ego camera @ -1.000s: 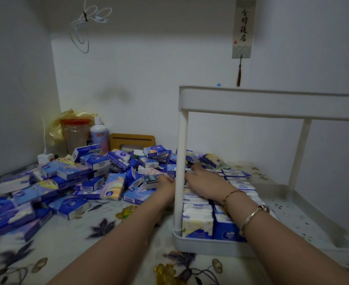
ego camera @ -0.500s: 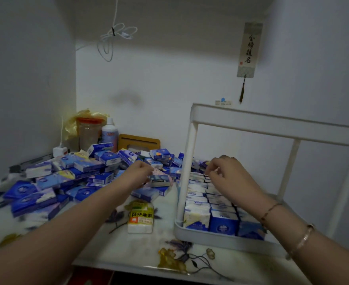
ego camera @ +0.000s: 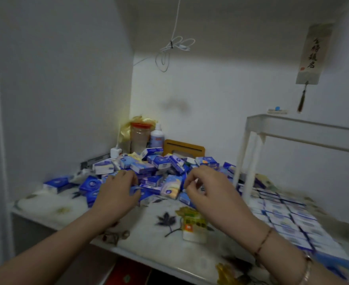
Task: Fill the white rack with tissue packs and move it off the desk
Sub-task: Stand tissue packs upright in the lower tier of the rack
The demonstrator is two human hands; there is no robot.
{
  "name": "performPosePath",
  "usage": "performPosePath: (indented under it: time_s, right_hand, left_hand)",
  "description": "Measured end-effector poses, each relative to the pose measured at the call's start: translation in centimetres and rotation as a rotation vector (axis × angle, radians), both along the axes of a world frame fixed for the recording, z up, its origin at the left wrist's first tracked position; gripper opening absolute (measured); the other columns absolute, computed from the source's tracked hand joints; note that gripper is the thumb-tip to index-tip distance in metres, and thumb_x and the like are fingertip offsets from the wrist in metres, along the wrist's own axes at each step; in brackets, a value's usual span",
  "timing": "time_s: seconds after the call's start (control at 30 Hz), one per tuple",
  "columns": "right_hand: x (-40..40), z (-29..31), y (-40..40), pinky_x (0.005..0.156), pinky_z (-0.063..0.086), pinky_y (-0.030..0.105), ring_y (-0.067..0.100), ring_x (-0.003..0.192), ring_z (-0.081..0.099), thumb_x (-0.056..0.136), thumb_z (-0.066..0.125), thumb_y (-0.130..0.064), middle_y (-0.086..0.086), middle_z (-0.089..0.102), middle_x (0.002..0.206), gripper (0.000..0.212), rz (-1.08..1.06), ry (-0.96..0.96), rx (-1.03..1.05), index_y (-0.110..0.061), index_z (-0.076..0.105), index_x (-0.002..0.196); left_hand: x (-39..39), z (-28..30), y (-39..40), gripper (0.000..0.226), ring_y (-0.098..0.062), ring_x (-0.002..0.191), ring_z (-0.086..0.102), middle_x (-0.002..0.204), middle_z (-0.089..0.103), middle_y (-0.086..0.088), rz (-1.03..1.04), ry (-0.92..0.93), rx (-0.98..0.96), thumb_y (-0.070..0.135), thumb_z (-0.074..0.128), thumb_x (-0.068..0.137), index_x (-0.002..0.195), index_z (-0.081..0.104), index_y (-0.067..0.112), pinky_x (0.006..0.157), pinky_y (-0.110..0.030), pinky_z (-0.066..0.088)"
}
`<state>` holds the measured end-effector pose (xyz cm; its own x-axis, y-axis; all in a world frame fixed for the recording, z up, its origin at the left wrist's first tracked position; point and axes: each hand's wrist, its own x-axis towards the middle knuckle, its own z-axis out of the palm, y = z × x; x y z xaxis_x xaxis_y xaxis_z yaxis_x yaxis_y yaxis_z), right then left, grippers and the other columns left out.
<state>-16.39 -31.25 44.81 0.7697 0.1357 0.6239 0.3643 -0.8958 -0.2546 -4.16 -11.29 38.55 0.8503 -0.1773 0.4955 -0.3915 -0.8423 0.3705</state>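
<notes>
The white rack (ego camera: 249, 161) stands at the right of the desk (ego camera: 70, 204), its lower tray lined with rows of tissue packs (ego camera: 289, 223); a loose heap of packs (ego camera: 159, 169) lies left of it; the left hand (ego camera: 118, 194) rests on that heap, fingers bent over the packs, grip unclear; the right hand (ego camera: 208, 192) hovers just beside, fingers loosely curled, seemingly holding nothing; a yellow pack (ego camera: 194, 225) lies below it.

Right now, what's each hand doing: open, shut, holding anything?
Left hand: fingers curled over the loose tissue packs; a grip cannot be told.
Right hand: fingers loosely curled, holding nothing visible.
</notes>
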Motion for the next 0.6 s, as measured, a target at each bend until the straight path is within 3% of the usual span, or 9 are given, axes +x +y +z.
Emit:
performPosePath:
  time_s: [0.1,0.17,0.23,0.3,0.37,0.47,0.53,0.6]
  right_hand:
    - [4.5,-2.3,2.2,0.077,0.042,0.027,0.01,0.093,0.049,0.09,0.048,-0.025,-0.008,0.051,0.097,0.009,0.006,0.094,0.01,-0.026,0.057,0.089]
    - [7.1,-3.7,3.5,0.075,0.039,0.028,0.014,0.097,0.047,0.089,0.049,-0.023,-0.004,0.049,0.101,0.007,0.001,0.18,0.031,-0.025,0.055,0.093]
    - [9.3,-4.9,4.9,0.069,0.037,0.027,0.017,0.096,0.044,0.09,0.05,-0.021,-0.002,0.044,0.1,0.009,0.004,0.263,0.036,-0.024,0.052,0.097]
    - [11.1,-5.8,6.1,0.068,0.035,0.028,0.019,0.094,0.042,0.092,0.05,-0.026,-0.001,0.041,0.1,0.012,-0.002,0.323,0.01,-0.023,0.05,0.104]
    - [12.7,-6.5,7.2,0.072,0.036,0.03,0.023,0.1,0.046,0.091,0.052,-0.036,0.002,0.044,0.105,0.027,-0.014,0.393,0.017,-0.021,0.047,0.113]
    - [14.6,-7.2,8.0,0.081,0.042,0.034,0.028,0.11,0.048,0.087,0.057,-0.045,0.008,0.049,0.118,0.05,-0.044,0.503,-0.013,-0.018,0.04,0.125]
    - [15.0,-7.5,8.3,0.088,0.046,0.038,0.03,0.114,0.048,0.087,0.058,-0.042,0.01,0.051,0.124,0.056,-0.076,0.542,-0.063,-0.015,0.036,0.131]
    - [15.1,-7.5,8.4,0.078,0.047,0.035,0.027,0.103,0.054,0.088,0.059,-0.039,0.009,0.056,0.112,0.049,-0.064,0.546,0.037,-0.015,0.038,0.125]
  left_hand:
    - [0.4,-1.1,3.1,0.046,-0.026,0.113,0.047,0.121,0.05,0.002,0.161,-0.015,0.154,0.059,0.056,0.079,0.113,0.047,0.03,0.094,-0.038,0.041]
    - [0.7,-1.7,4.8,0.072,-0.027,0.122,0.043,0.131,0.044,0.002,0.205,0.078,0.197,0.078,0.043,0.068,0.123,0.043,0.032,0.101,-0.04,0.037]
    - [1.1,-2.2,6.1,0.087,-0.028,0.128,0.036,0.14,0.039,0.002,0.191,0.205,0.193,0.084,0.035,0.062,0.132,0.037,0.032,0.104,-0.041,0.035]
    - [1.4,-2.7,6.7,0.078,-0.026,0.13,0.031,0.143,0.037,0.002,0.141,0.245,0.099,0.075,0.049,0.074,0.137,0.034,0.032,0.103,-0.039,0.036]
    - [1.6,-2.9,6.7,0.065,-0.024,0.123,0.035,0.136,0.043,0.003,0.113,0.165,0.051,0.064,0.057,0.079,0.131,0.04,0.03,0.098,-0.035,0.039]
    - [1.7,-3.1,6.3,0.048,-0.02,0.11,0.041,0.121,0.048,0.003,0.07,0.135,-0.003,0.054,0.061,0.081,0.119,0.046,0.028,0.089,-0.032,0.04]
    - [1.8,-3.2,6.1,0.042,-0.018,0.104,0.047,0.112,0.05,0.002,0.042,0.161,-0.094,0.052,0.06,0.082,0.113,0.049,0.027,0.084,-0.03,0.042]
    - [1.6,-2.8,5.7,0.037,-0.014,0.09,0.055,0.101,0.056,0.002,0.0,0.198,-0.305,0.053,0.059,0.084,0.106,0.052,0.024,0.073,-0.028,0.043]
